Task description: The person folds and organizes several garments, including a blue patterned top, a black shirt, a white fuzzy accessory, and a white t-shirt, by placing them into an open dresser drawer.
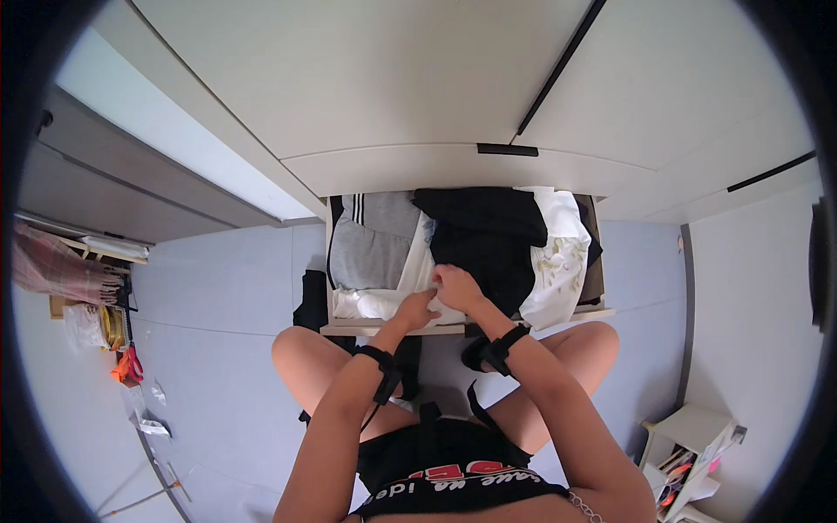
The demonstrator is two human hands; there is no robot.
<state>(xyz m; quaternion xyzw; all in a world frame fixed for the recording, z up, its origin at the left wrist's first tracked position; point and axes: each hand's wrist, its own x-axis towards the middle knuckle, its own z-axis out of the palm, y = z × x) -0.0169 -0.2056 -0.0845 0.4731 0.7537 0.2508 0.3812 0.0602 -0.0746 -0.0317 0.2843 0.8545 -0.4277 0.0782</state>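
Note:
An open drawer (384, 329) full of clothes sits in front of me. My left hand (417, 309) is over white cloth (366, 303) near the drawer's front, thumb and fingers apart. Just right of it and a little farther in, my right hand (457, 286) has its fingers curled together at the white cloth's edge; what lies between them is hidden. Folded grey clothing (379, 248) with dark stripes fills the drawer's left. Black clothing (488, 235) lies in the middle, beside my right hand. A crumpled white garment (558, 261) is at the right.
Pale cabinet doors (366, 78) with black handles rise behind the drawer. A black item (311, 301) is on the floor by its left side. Shelving with a pink checked cloth (61, 261) and red-handled scissors (131, 364) stands far left, a small white shelf (689, 427) lower right.

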